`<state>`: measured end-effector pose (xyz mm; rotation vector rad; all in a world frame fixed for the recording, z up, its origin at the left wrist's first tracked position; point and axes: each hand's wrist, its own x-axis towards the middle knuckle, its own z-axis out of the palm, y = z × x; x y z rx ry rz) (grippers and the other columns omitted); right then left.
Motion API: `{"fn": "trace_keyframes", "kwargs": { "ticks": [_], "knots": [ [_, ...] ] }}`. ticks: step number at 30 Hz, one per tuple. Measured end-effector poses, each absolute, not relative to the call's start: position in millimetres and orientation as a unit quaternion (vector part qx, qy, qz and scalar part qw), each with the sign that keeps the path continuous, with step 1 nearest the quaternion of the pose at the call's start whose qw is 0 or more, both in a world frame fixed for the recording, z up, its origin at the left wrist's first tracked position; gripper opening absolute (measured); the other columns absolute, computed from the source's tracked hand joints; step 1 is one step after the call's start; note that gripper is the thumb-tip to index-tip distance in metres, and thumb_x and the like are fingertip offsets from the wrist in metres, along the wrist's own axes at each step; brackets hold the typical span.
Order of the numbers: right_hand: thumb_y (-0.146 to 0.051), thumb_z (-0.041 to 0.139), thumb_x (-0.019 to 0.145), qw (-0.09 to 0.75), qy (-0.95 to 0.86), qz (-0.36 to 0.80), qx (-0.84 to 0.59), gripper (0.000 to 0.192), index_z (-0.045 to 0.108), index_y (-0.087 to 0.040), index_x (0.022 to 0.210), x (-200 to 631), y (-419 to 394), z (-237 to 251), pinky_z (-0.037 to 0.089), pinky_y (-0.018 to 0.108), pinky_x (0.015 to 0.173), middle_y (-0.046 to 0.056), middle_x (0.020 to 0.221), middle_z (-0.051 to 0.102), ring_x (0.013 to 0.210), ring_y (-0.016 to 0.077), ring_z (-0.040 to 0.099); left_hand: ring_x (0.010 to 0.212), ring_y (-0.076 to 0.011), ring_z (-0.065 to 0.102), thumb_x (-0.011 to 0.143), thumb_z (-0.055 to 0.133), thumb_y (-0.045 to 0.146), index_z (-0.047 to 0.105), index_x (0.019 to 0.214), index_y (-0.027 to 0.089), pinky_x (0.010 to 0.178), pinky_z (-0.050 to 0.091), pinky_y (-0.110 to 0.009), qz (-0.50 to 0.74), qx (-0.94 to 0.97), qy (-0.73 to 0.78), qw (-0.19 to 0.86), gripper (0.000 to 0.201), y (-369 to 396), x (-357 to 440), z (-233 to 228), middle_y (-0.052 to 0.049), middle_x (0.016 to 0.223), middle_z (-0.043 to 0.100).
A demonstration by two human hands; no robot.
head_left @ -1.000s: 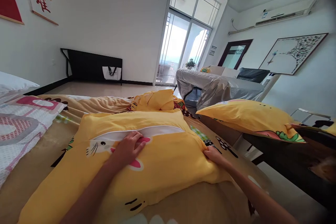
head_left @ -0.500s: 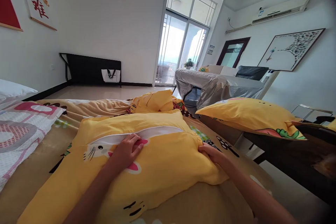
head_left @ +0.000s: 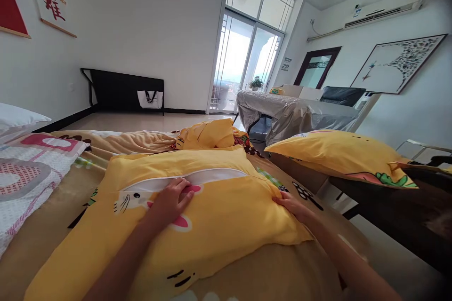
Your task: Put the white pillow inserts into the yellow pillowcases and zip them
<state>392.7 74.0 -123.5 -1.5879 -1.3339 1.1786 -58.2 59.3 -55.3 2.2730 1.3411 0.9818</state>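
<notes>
A yellow pillow (head_left: 219, 211) with a cartoon cat print lies on the bed in front of me, a white strip showing along its opening. My left hand (head_left: 173, 200) rests flat on the pillow's middle, fingers at the white strip. My right hand (head_left: 293, 207) presses on the pillow's right edge, fingers pinching the yellow fabric there.
The bed (head_left: 293, 268) has a tan printed sheet. A pink-and-white quilt (head_left: 24, 174) lies at the left. Crumpled yellow fabric (head_left: 208, 134) sits at the far end. Another yellow pillow (head_left: 339, 153) rests on dark furniture at the right. A covered table (head_left: 293, 115) stands beyond.
Both hands stay on the pillow. My right hand has shifted slightly outward along the right edge. The view has moved a little.
</notes>
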Motion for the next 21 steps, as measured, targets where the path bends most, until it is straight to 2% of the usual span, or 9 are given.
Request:
{"fn": "trace_keyframes", "kwargs": {
  "ticks": [4, 8, 12, 18, 21],
  "knots": [
    [-0.055, 0.071, 0.060, 0.323, -0.564, 0.350, -0.675, 0.045, 0.065, -0.018, 0.084, 381.9, 72.6, -129.5, 0.053, 0.034, 0.074, 0.009, 0.094, 0.072, 0.089, 0.0276, 0.064, 0.104, -0.0247, 0.058, 0.087, 0.044, 0.038, 0.061, 0.098, 0.019, 0.093, 0.045, -0.039, 0.335, 0.799, 0.472, 0.166, 0.027, 58.6, -58.9, -55.1, -0.009, 0.108, 0.063],
    [-0.060, 0.066, 0.066, 0.278, -0.546, 0.390, -0.687, 0.044, 0.066, -0.018, 0.081, 385.7, 54.2, -127.0, 0.052, 0.031, 0.063, 0.008, 0.085, 0.072, 0.079, 0.0246, 0.065, 0.101, -0.0246, 0.059, 0.087, 0.045, 0.039, 0.062, 0.097, 0.020, 0.091, 0.046, -0.038, 0.342, 0.796, 0.471, 0.164, 0.027, 59.5, -62.2, -55.1, -0.008, 0.105, 0.065],
    [-0.049, 0.071, 0.063, 0.270, -0.538, 0.444, -0.664, 0.042, 0.066, -0.019, 0.093, 394.5, 29.9, -120.4, 0.053, 0.031, 0.071, 0.006, 0.096, 0.071, 0.087, 0.0239, 0.065, 0.100, -0.0237, 0.059, 0.088, 0.044, 0.038, 0.061, 0.096, 0.020, 0.090, 0.045, -0.037, 0.350, 0.799, 0.462, 0.161, 0.026, 61.6, -63.0, -57.4, -0.008, 0.104, 0.065],
    [-0.043, 0.062, 0.066, 0.328, -0.573, 0.279, -0.697, 0.029, 0.065, -0.018, 0.080, 395.7, 28.1, -127.7, 0.050, 0.033, 0.073, 0.007, 0.085, 0.071, 0.084, 0.0268, 0.062, 0.101, -0.0232, 0.058, 0.089, 0.044, 0.038, 0.062, 0.098, 0.021, 0.091, 0.044, -0.037, 0.349, 0.804, 0.456, 0.153, 0.026, 56.8, -64.3, -53.8, -0.007, 0.106, 0.064],
    [-0.045, 0.058, 0.069, 0.309, -0.599, 0.170, -0.719, 0.025, 0.062, -0.021, 0.070, 393.1, 31.3, -139.1, 0.048, 0.035, 0.071, 0.009, 0.079, 0.070, 0.078, 0.0276, 0.062, 0.095, -0.0233, 0.060, 0.090, 0.042, 0.039, 0.062, 0.095, 0.020, 0.085, 0.045, -0.036, 0.326, 0.806, 0.474, 0.140, 0.029, 53.3, -73.9, -46.4, -0.008, 0.102, 0.065]
  ]
}}
